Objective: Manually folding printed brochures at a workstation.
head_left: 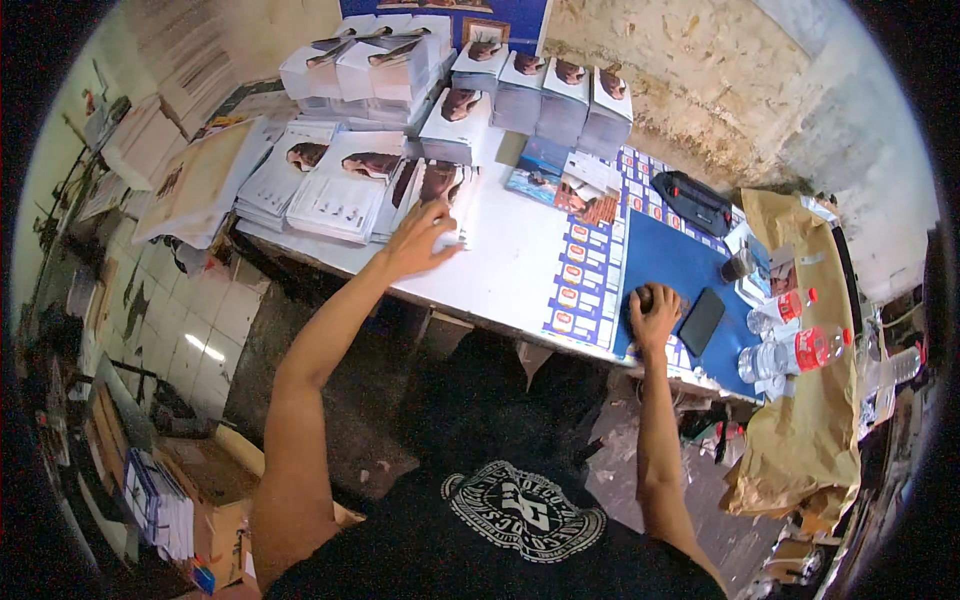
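A: Hazards, from the left?

B: First, stacks [342, 195] near the table's [510, 275] front edge; liable to slide if nudged by the left forearm [345, 310].

A: Next?

B: Sheets [447, 182] just right of those, under the left hand [422, 242]. Fingers bent, thumb apart; cannot tell if pinching paper. Possible fault: skewed pile, from uneven pressure.

A: Farther right?

B: Right hand [657, 318] on the blue mat [645, 238], curled around a dark thing [645, 296], kind unclear. Phone [703, 321] just beside; perhaps shoved by a sideways sweep. Then bottles [765, 360]; wet paper possible, if knocked over.

A: Surface and room?

B: Far left, tiled floor [165, 305], then carton [222, 520]. White tabletop mid-view, patterned print [580, 270] partly beneath the mat. Behind, stained wall [690, 100]; far right, brown paper [805, 440], creased, hanging down.
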The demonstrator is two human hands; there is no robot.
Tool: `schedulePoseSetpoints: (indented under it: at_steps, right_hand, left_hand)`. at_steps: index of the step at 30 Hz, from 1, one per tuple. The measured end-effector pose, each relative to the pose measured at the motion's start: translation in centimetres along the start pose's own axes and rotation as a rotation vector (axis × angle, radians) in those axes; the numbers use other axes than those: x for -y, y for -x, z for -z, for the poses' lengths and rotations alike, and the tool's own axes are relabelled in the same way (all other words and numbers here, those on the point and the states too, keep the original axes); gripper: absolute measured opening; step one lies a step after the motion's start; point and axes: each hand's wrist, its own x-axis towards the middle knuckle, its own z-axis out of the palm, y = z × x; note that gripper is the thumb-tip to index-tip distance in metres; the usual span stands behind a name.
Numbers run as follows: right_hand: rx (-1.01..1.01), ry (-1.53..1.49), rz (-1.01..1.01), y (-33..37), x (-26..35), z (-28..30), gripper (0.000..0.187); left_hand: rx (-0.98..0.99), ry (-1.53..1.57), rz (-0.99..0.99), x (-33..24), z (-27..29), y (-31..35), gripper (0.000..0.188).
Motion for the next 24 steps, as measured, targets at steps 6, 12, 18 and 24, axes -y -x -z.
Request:
schedulePoseSetpoints:
  at_steps: [6,12,18,24]
  right_hand:
    - [0.017,0.009,-0.075,-0.6,-0.3,-0.1,0.040]
    - [0.001,0.118,-0.080,-0.5,0.5,-0.8,0.054]
    - [-0.046,-0.007,0.045,-0.5,-0.1,-0.2,0.055]
    - [-0.022,-0.028,-0.009,-0.3,-1.9,-0.4,0.054]
  left_hand:
    - [-0.115,-0.158,0.070,3.6,0.6,-0.7,0.041]
    - [-0.126,-0.240,0.301,0.5,-1.9,-1.9,0.067]
    - [-0.113,-0.281,0.318,2.7,-1.5,-0.6,0.069]
    - [0.154,-0.292,0.463,3.2,1.5,-2.1,0.071]
